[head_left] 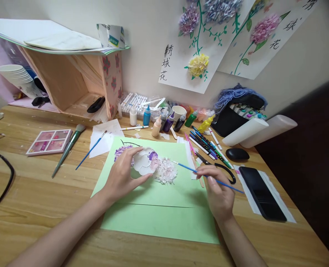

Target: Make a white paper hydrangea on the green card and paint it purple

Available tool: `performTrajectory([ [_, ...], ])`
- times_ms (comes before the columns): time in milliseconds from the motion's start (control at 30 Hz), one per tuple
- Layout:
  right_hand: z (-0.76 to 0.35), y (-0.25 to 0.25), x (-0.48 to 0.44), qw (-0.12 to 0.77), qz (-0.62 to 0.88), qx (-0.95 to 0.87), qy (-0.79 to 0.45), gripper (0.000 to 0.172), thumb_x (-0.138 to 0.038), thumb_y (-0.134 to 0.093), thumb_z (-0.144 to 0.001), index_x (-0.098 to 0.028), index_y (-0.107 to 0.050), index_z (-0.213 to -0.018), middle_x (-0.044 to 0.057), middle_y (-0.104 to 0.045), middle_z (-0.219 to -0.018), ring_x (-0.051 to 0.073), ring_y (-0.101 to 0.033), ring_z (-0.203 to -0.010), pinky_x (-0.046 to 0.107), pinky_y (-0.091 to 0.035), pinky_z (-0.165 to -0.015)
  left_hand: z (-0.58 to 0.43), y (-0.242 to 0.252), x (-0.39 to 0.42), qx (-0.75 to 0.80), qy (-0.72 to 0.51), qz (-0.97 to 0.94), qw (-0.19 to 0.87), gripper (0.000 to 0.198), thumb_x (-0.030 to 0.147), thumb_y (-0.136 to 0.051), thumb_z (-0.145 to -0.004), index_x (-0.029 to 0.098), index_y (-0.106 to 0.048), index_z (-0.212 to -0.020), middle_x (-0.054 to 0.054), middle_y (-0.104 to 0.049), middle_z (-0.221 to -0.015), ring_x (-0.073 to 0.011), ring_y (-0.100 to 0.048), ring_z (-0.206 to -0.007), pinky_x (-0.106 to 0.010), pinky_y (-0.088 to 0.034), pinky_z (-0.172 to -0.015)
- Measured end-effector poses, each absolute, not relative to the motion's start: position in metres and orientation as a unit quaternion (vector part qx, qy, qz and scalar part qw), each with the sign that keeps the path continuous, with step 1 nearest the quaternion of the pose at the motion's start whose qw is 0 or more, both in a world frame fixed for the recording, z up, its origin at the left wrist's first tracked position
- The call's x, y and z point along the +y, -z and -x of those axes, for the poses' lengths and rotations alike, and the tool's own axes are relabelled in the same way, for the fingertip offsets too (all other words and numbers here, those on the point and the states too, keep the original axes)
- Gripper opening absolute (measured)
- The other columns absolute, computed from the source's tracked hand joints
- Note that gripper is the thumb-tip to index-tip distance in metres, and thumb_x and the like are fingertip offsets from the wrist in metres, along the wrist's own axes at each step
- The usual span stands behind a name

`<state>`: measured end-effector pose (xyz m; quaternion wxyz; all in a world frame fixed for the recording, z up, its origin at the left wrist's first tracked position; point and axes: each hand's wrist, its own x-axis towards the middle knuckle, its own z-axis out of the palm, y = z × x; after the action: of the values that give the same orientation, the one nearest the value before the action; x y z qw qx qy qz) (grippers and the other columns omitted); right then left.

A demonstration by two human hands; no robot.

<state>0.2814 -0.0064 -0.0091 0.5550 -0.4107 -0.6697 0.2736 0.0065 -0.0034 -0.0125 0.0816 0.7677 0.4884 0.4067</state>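
Observation:
A light green paper sheet point(164, 207) lies on the wooden desk in front of me. My left hand point(122, 174) grips a small white paint palette point(144, 163) with purple paint in it, resting on the sheet. A purple painted flower cluster point(121, 151) shows just behind that hand. To the palette's right sits a pale pink and white tuft of crumpled paper point(167, 171). My right hand point(217, 189) is closed on a thin blue paintbrush point(186, 167), whose tip points at the tuft.
Paint bottles point(155, 122), a paper cup point(178, 111), markers point(206, 144), black scissors point(222, 168), a phone point(261, 193) and a black mouse point(237, 154) crowd the back and right. A pink paint box point(49, 141), two brushes and a black cable point(3, 181) lie left.

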Motion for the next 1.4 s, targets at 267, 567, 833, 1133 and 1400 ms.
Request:
performTrajectory([
  [267,-0.267,-0.030,0.055,0.459,0.481,-0.647,-0.373,0.013,-0.033,-0.062,-0.085,-0.021,-0.067,-0.085,0.004,-0.068,-0.083,0.019,-0.064,-0.080,0.031,-0.050,-0.071,0.002,0.012,0.004,0.568,-0.433,-0.698,0.057,0.063,0.037,-0.072,-0.079,0.021,-0.040,-0.130,-0.011,-0.057,-0.123,-0.0250,-0.056,-0.112,-0.039,-0.050,-0.090],
  [567,-0.267,0.009,0.093,0.491,0.437,-0.622,-0.426,0.028,-0.037,-0.052,-0.086,-0.019,-0.060,-0.068,0.001,-0.055,-0.065,0.015,-0.052,-0.060,0.028,-0.042,-0.056,0.002,0.013,0.004,0.596,-0.442,-0.669,0.049,0.063,0.037,-0.073,-0.076,0.022,-0.040,-0.128,-0.010,-0.057,-0.118,-0.0262,-0.058,-0.109,-0.040,-0.051,-0.088],
  [833,-0.270,0.013,0.093,0.465,0.421,-0.646,-0.436,0.024,-0.029,-0.051,-0.084,-0.019,-0.060,-0.064,0.001,-0.054,-0.065,0.015,-0.049,-0.062,0.029,-0.039,-0.058,-0.005,0.009,-0.004,0.567,-0.444,-0.692,0.055,0.065,0.038,-0.072,-0.078,0.022,-0.038,-0.131,-0.011,-0.056,-0.122,-0.0250,-0.057,-0.110,-0.038,-0.051,-0.087],
  [1133,-0.272,0.013,0.093,0.464,0.423,-0.648,-0.431,0.024,-0.027,-0.048,-0.086,-0.019,-0.060,-0.067,0.001,-0.054,-0.067,0.016,-0.048,-0.064,0.029,-0.038,-0.059,-0.011,0.019,-0.007,0.545,-0.432,-0.714,0.078,0.065,0.035,-0.072,-0.079,0.022,-0.037,-0.132,-0.011,-0.055,-0.125,-0.0255,-0.054,-0.116,-0.041,-0.049,-0.095],
  [1400,-0.268,0.011,0.092,0.485,0.425,-0.625,-0.441,0.023,-0.027,-0.049,-0.085,-0.019,-0.060,-0.066,0.000,-0.055,-0.066,0.014,-0.048,-0.063,0.028,-0.036,-0.058,-0.012,0.022,-0.006,0.544,-0.426,-0.719,0.077,0.065,0.035,-0.072,-0.079,0.021,-0.037,-0.132,-0.012,-0.056,-0.125,-0.0254,-0.054,-0.117,-0.040,-0.049,-0.096],
])
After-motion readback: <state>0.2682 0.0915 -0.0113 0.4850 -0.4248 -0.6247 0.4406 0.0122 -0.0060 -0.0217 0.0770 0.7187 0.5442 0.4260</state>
